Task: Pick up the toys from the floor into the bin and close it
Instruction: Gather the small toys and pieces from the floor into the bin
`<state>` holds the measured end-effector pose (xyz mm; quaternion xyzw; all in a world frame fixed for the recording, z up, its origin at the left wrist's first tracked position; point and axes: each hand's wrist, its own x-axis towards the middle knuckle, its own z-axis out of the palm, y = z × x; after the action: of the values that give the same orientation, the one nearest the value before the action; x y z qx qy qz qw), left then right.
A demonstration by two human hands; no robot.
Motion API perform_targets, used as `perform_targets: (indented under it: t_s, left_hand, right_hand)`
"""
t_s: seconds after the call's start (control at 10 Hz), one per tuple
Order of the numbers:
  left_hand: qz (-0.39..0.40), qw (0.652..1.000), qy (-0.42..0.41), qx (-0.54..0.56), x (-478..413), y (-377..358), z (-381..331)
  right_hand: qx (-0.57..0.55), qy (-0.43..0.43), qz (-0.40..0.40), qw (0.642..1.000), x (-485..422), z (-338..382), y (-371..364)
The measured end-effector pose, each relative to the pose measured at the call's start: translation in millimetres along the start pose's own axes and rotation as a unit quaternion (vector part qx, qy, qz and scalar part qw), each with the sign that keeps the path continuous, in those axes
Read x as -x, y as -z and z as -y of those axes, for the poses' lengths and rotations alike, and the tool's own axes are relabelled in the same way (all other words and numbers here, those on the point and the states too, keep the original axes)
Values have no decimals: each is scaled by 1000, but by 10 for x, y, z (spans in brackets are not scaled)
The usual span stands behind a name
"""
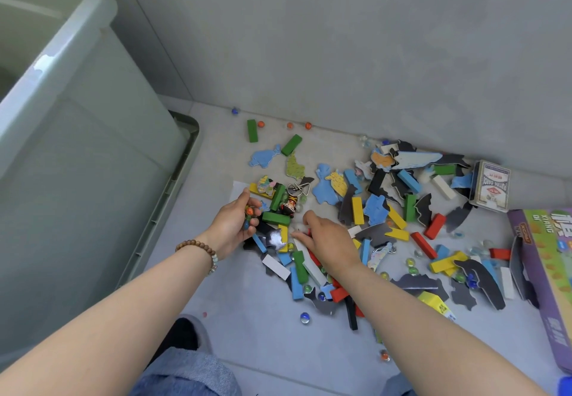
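A single wide-angle view from the person's head looks steeply down and forward at the floor, close enough that both forearms run in from the bottom edge toward mid-frame. The bin crowds the upper left of the frame, the wall fills the top (its lines bow with the lens), and the toys spread centre to right

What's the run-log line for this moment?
phase: gathering | left hand: cupping marbles | right hand: reaching into toy pile | bin: open, at left | floor: mostly uncleared
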<state>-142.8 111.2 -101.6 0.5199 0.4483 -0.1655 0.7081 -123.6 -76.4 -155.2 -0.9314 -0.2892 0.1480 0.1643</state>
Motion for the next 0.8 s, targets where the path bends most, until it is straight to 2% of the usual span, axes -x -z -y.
perform_targets:
  t_s: [0.3,0.4,0.5,0.6,0.7,0.8]
  left_hand:
    - [-1,1000,-4,-1,12,-28,3]
    - [-1,1000,-4,-1,14,-32,0]
    - [-2,1000,-4,-1,14,-33,-8]
    - [-4,1000,-2,-4,7,-34,-9]
    - [-5,1000,0,-3,7,-36,-21]
    - [1,1000,-1,-1,13,-43,-33]
  right_hand:
    - [105,32,-118,987,29,1,-24]
    - [113,28,-105,988,-5,-30,-35]
    - [77,-3,-77,994,-40,-16,13]
    - [-209,-167,-43,963,-62,29,134]
    - [-523,-271,-90,803,-147,61,435]
    - [-765,-256,14,591,-211,13,759]
